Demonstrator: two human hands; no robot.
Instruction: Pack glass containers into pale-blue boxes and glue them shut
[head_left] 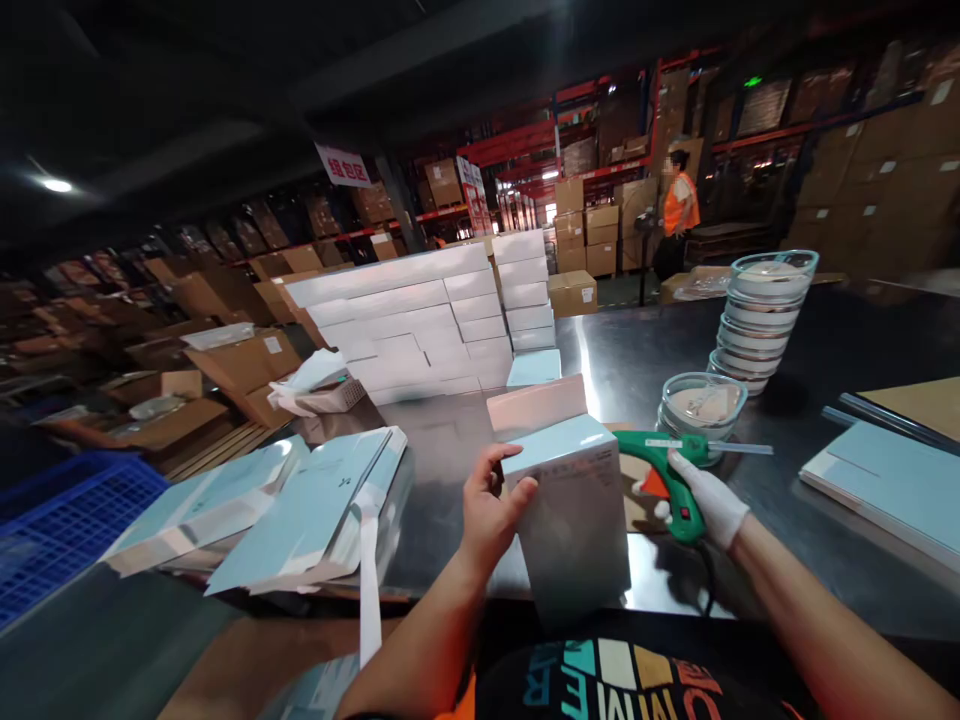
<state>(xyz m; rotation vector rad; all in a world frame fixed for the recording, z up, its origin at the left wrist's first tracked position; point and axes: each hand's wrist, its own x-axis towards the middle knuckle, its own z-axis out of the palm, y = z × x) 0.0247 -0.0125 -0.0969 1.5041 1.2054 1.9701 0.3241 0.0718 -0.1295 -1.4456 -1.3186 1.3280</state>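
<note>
My left hand (489, 505) grips the left side of a pale blue and white carton (574, 500) that stands upright at the near edge of the steel table (645, 355); its top flap is raised. My right hand (709, 498), in a white glove, holds a green glue gun (670, 468) just right of the carton, its nozzle pointing left toward the carton's top. A glue stick juts out of the gun's back.
Flat folded cartons (300, 505) lie in piles at my left. Finished white boxes (427, 320) are stacked at the back of the table. A stack of clear lidded bowls (761, 315) and one single bowl (703, 402) stand at right. A person in an orange vest (679, 215) stands far off.
</note>
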